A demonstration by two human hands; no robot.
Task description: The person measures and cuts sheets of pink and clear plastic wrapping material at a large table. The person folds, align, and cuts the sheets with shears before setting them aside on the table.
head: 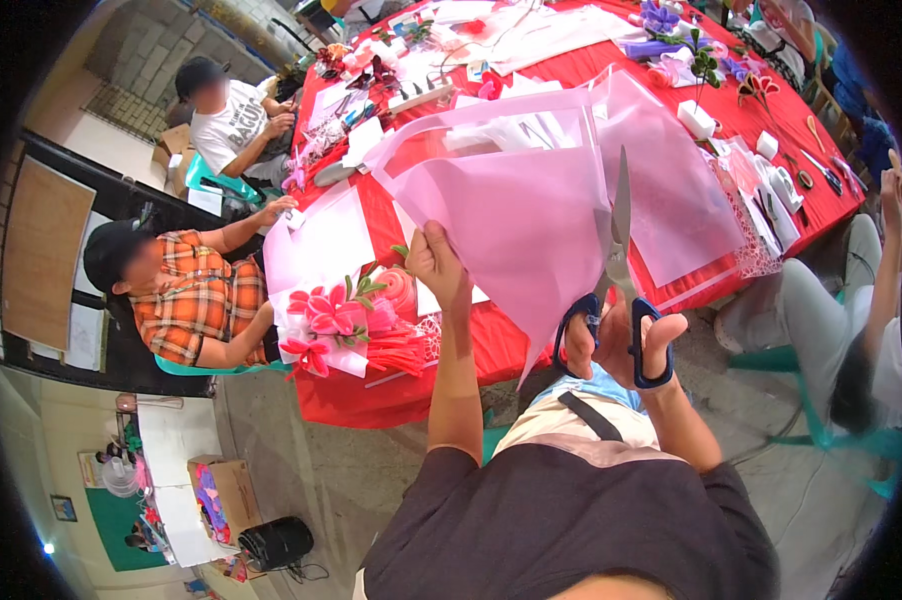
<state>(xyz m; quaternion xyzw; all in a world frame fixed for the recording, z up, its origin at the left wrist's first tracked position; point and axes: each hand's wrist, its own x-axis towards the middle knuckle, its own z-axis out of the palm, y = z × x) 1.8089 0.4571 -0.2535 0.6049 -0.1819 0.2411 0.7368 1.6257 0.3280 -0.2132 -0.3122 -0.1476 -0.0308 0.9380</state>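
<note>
My left hand (440, 262) pinches the left edge of a pink translucent wrapping sheet (511, 202), which is raised over the table. In my right hand (623, 337) is a pair of scissors (620, 232) with blue handles, fingers through the loops and blades pointing away from me. The blades stand close to the sheet's right part; whether they touch it I cannot tell. Another pink sheet (668, 172) lies to the right, partly behind the blades. Left of my left hand rests a bunch of pink fabric flowers (331, 311) with green leaves and red stems.
The red-covered table (451, 337) bears a white power strip (421, 97), purple flowers (659, 16), white foam blocks (696, 120) and other scissors (822, 171). A person in a plaid shirt (203, 289) and another in white (230, 124) sit at the left; a seated person (833, 322) is at the right.
</note>
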